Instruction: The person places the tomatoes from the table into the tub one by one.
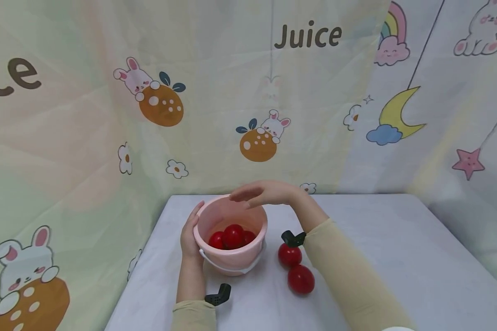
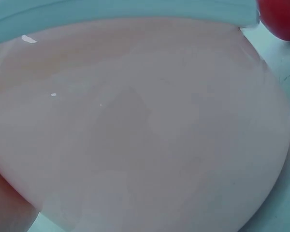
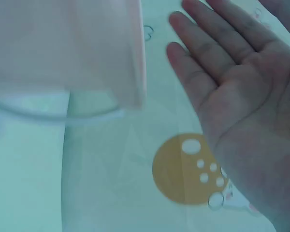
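Observation:
A pink bucket (image 1: 232, 263) stands on the white table, with its white handle hanging across the front and red, round fruits (image 1: 234, 236) inside. Against its left side rests my left hand (image 1: 190, 236), the fingers fairly straight along the wall up to the rim. In the left wrist view the bucket wall (image 2: 145, 125) fills most of the picture. My right hand (image 1: 265, 193) hovers above the rim at the back right, fingers extended and palm empty. The right wrist view shows that open palm (image 3: 246, 92) apart from the bucket's edge.
Two more red fruits, one (image 1: 290, 255) just behind the other (image 1: 301, 279), lie on the table (image 1: 381, 248) right of the bucket, near my right forearm. A printed cloth (image 1: 215, 92) hangs behind and at both sides.

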A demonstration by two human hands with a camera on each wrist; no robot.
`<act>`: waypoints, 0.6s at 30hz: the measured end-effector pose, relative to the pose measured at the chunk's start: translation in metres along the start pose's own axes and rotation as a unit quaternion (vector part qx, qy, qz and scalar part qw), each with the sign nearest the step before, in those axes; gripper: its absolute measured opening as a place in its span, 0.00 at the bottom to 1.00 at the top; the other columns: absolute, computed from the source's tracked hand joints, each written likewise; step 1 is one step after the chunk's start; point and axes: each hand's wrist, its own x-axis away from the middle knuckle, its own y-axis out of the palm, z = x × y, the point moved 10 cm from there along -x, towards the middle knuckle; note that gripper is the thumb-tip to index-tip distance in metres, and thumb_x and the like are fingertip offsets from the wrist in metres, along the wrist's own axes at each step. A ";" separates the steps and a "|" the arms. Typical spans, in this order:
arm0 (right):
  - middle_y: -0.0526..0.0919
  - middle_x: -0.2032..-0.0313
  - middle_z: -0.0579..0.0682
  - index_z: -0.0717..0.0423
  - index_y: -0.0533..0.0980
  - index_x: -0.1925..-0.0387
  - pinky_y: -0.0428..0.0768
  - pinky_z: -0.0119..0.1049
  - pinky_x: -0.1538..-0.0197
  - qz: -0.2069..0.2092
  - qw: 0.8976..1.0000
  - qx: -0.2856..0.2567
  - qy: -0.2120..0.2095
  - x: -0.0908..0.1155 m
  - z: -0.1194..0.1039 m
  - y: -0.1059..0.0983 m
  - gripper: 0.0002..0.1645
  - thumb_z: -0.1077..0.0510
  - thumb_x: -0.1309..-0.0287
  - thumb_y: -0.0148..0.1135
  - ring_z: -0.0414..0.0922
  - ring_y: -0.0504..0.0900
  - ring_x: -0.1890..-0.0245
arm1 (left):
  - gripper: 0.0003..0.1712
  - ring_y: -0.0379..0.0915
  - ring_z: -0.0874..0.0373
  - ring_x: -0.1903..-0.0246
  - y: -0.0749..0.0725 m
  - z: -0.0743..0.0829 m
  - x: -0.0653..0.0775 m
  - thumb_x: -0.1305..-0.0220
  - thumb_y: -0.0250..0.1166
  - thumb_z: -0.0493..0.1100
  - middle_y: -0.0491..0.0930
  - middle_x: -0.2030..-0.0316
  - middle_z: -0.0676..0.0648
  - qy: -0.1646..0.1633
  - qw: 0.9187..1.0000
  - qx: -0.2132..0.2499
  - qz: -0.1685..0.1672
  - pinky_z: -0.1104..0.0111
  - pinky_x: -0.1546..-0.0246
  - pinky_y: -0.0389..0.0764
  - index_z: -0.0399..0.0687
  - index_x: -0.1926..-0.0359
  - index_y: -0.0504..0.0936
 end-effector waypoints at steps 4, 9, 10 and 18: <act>0.74 0.33 0.46 0.33 0.72 0.35 0.76 0.52 0.37 0.043 0.999 -0.021 -0.003 0.028 0.011 -0.009 0.29 0.46 0.39 0.63 0.48 0.69 0.30 | 0.24 0.62 0.59 0.33 -0.001 0.001 0.000 0.28 0.50 0.57 0.68 0.32 0.62 0.002 1.000 0.004 -0.001 0.52 0.31 0.68 0.73 0.33 0.69; 0.74 0.34 0.40 0.34 0.72 0.35 0.76 0.53 0.37 0.087 0.995 -0.045 -0.003 0.064 0.032 -0.013 0.30 0.47 0.39 0.63 0.47 0.68 0.30 | 0.24 0.63 0.60 0.33 -0.002 0.000 0.000 0.28 0.51 0.57 0.68 0.32 0.62 -0.005 1.000 0.004 0.003 0.52 0.31 0.68 0.74 0.33 0.70; 0.74 0.34 0.39 0.34 0.72 0.35 0.76 0.53 0.37 0.097 0.994 -0.050 -0.003 0.071 0.037 -0.012 0.30 0.46 0.39 0.64 0.47 0.68 0.30 | 0.24 0.62 0.60 0.33 -0.002 0.000 0.000 0.28 0.51 0.56 0.68 0.32 0.62 -0.007 1.000 0.004 0.002 0.51 0.31 0.67 0.74 0.33 0.69; 0.70 0.31 0.40 0.32 0.68 0.32 0.76 0.54 0.37 0.197 0.979 -0.050 0.030 0.128 0.071 -0.001 0.34 0.43 0.39 0.64 0.51 0.65 0.28 | 0.24 0.62 0.60 0.32 0.001 0.000 0.001 0.28 0.51 0.55 0.66 0.30 0.59 -0.005 1.000 0.016 -0.005 0.51 0.30 0.66 0.72 0.32 0.69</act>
